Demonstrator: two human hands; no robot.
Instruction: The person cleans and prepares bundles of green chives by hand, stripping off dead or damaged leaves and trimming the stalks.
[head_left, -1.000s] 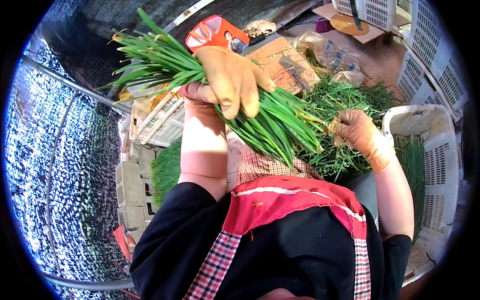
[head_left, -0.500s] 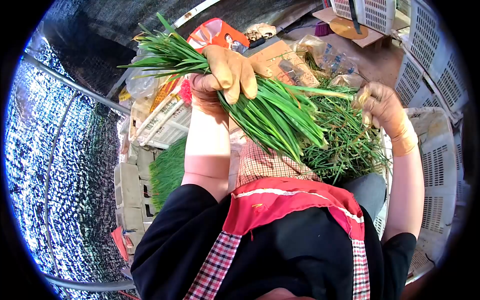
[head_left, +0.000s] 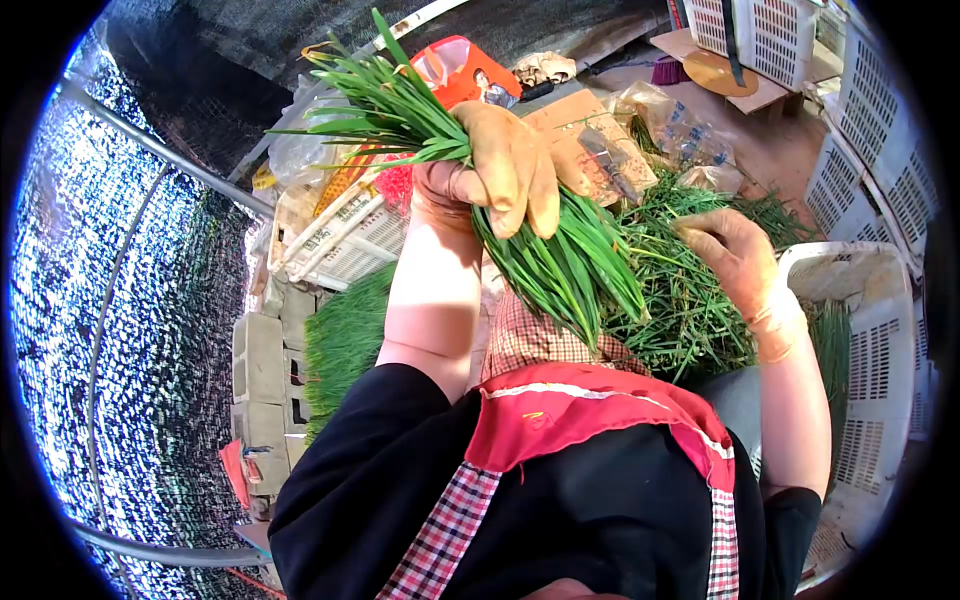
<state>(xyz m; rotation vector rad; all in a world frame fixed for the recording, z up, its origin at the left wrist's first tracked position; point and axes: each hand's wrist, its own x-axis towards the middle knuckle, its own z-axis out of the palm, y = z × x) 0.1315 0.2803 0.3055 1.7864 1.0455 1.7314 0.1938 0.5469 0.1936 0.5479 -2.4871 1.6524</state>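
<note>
My left hand (head_left: 508, 168), in a tan glove, is wrapped round the middle of a bunch of garlic chives (head_left: 575, 268). The leaf tips fan out to the upper left, and the other ends point down to the right over my apron (head_left: 590, 400). My gloved right hand (head_left: 738, 258) is apart from the bunch, above a heap of loose green leaves and stalks (head_left: 690, 325). Its thumb and fingers are pinched together; whatever may be between them is too small to make out.
At the left, more upright chives (head_left: 345, 335) stand beside concrete blocks (head_left: 258, 360). A white crate (head_left: 355, 240) lies ahead, near a board (head_left: 590, 125) and a red bag (head_left: 450, 68). A big white basket (head_left: 870, 350) stands at my right.
My right hand has moved down and left, away from a pale leaf stretched out from the bunch, which no longer shows there. The bunch has tilted steeper in my left hand.
</note>
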